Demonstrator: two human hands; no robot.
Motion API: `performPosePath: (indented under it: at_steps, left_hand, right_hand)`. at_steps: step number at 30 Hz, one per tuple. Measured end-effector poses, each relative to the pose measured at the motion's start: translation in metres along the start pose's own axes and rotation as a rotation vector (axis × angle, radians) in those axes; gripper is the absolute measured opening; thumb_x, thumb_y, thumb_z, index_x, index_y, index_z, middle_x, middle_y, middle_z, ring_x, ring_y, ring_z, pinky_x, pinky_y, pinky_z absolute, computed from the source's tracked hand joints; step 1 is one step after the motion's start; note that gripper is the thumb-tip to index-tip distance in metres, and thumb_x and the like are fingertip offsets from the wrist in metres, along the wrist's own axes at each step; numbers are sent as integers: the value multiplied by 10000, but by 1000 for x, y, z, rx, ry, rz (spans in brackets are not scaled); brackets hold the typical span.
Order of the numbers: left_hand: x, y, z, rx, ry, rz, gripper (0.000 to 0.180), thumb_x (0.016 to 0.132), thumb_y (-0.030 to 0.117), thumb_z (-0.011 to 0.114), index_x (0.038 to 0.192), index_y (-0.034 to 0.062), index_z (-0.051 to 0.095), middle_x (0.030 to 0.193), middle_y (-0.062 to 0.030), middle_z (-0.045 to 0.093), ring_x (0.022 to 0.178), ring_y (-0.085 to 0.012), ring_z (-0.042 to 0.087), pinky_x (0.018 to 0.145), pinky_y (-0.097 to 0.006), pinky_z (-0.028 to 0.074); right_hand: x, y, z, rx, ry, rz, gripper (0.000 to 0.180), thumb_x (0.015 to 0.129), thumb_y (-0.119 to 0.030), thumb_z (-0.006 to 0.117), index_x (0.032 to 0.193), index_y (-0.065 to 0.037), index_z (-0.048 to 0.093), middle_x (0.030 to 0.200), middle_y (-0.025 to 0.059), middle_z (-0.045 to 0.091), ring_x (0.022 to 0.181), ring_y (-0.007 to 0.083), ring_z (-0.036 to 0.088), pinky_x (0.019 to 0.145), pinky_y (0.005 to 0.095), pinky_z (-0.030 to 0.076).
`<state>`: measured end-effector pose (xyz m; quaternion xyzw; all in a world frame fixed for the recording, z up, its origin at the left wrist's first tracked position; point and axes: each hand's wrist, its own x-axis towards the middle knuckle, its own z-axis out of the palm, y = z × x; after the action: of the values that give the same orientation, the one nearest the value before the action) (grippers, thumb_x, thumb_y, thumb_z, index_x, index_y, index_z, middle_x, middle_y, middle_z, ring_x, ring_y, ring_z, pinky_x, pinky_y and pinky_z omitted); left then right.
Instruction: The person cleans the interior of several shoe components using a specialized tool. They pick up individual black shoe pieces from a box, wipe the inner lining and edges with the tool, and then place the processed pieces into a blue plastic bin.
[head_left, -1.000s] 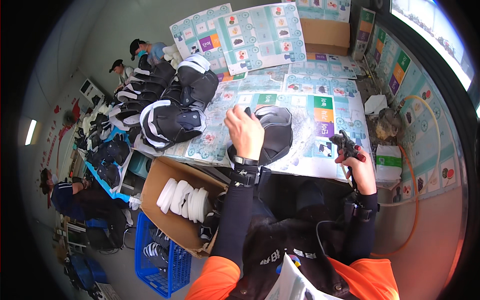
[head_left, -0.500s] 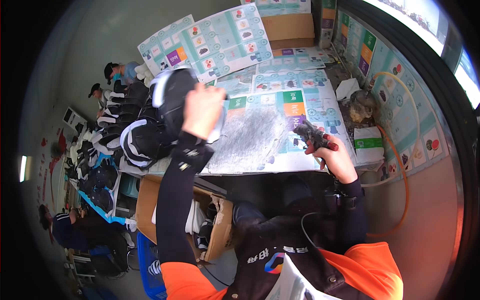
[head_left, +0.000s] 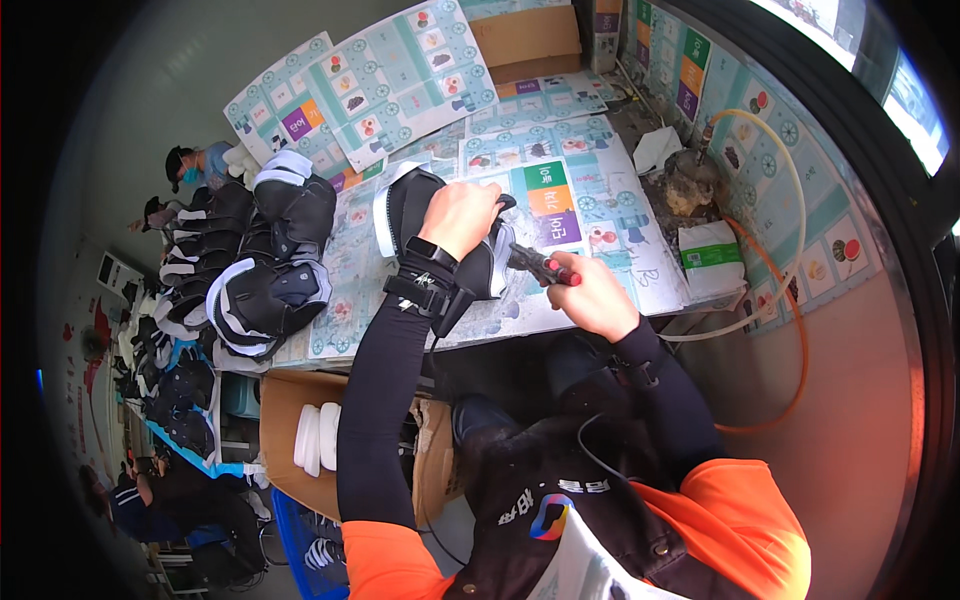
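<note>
A black and grey-white shoe [head_left: 478, 268] lies on the paper-covered table [head_left: 345, 325] in front of me. My left hand [head_left: 458, 220] is closed on it from above, fingers curled over its upper edge. My right hand [head_left: 597, 297] is wrapped round a dark, residue-crusted spray gun [head_left: 532, 262] with red knobs at its rear. Its crusted front points at the shoe's right side, close to it. The fingers and palm hide part of each held thing.
More black shoes [head_left: 268, 305] stand in rows at the table's left. A cardboard box [head_left: 280, 410] and blue crate [head_left: 292, 520] sit below. Printed boards [head_left: 410, 80] lean at the back. A pale hose [head_left: 800, 235], an orange hose [head_left: 800, 345] and a white-green packet [head_left: 712, 255] are at right. Co-workers are at left.
My left hand has brought the shoe from above the other shoes rightward and down onto the table. My right hand has moved left with the spray gun, close to the shoe.
</note>
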<state>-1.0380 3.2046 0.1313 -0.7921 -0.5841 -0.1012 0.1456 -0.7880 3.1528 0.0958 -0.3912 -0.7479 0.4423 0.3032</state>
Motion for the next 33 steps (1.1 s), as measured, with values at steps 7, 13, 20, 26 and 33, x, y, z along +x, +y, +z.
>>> performPosePath:
  at_steps: [7, 13, 20, 26, 33]
  left_hand:
    - [2, 2, 3, 4, 18, 28, 200, 956, 281, 722, 930, 83, 716, 763, -175, 713, 773, -393, 723, 694, -526, 558]
    - [0, -4, 4, 12, 29, 13, 200, 959, 285, 721, 947, 85, 709, 765, -172, 710, 778, -391, 723, 688, -520, 556]
    - [0, -3, 5, 16, 33, -1, 197, 961, 288, 718, 949, 92, 705, 774, -167, 713, 784, -388, 723, 693, -514, 561]
    - [-7, 0, 5, 154, 45, 21, 122, 943, 233, 698, 928, 112, 706, 811, -90, 737, 836, -312, 742, 673, -454, 591]
    - [-25, -17, -44, 487, 386, -38, 190, 902, 160, 631, 1079, 133, 694, 869, -9, 694, 879, -221, 671, 717, -367, 534]
  right_hand:
    - [8, 7, 17, -150, 110, -75, 154, 835, -92, 578, 911, 22, 646, 827, 316, 664, 882, 533, 644, 800, 590, 506]
    - [-1, 5, 12, -236, 25, -57, 135, 816, -79, 585, 898, 15, 636, 789, 309, 662, 833, 524, 652, 773, 595, 504]
    - [-1, 3, 10, -233, 119, -46, 162, 806, -79, 592, 929, 14, 642, 783, 308, 664, 820, 524, 655, 764, 590, 511]
    - [-3, 17, 23, -259, -37, -70, 182, 804, -58, 591, 958, 17, 652, 784, 317, 654, 820, 534, 645, 758, 583, 507]
    - [-5, 5, -1, -15, -31, -44, 166, 832, -61, 652, 979, 13, 672, 859, 190, 727, 803, 371, 696, 760, 415, 524]
